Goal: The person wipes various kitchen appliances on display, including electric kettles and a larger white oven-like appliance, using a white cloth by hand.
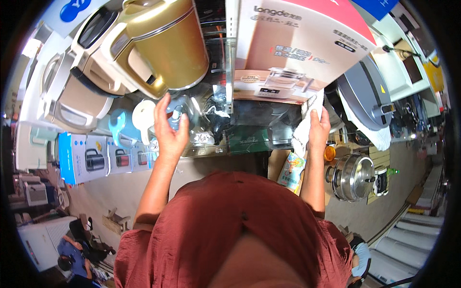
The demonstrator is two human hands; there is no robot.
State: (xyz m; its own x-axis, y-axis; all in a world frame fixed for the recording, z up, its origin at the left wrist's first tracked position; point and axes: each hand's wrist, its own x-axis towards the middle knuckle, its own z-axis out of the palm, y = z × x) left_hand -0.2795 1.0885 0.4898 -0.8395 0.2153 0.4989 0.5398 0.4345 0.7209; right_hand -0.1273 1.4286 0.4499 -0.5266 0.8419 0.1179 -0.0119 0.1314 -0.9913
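My left hand (pixel 172 132) is raised with thumb and fingers apart, and nothing shows in it. Just beyond its fingertips stands a gold jug-shaped appliance (pixel 165 45) with a large loop handle; whether they touch I cannot tell. A white cup-like vessel (pixel 143 120) is beside this hand. My right hand (pixel 319 128) is closed on a white cloth (pixel 301 132), which hangs below the fingers. That hand is at the lower right corner of a large printed carton (pixel 293 53) with a pink top, picturing a glass-bodied appliance.
Blue-and-white boxes (pixel 86 158) and beige jugs (pixel 79 103) stand at the left. A glass shelf edge (pixel 206 151) runs before me. To the right are a grey round-edged appliance (pixel 365 91) and a steel pot (pixel 353 177). Other people (pixel 72 257) sit at the lower left and lower right.
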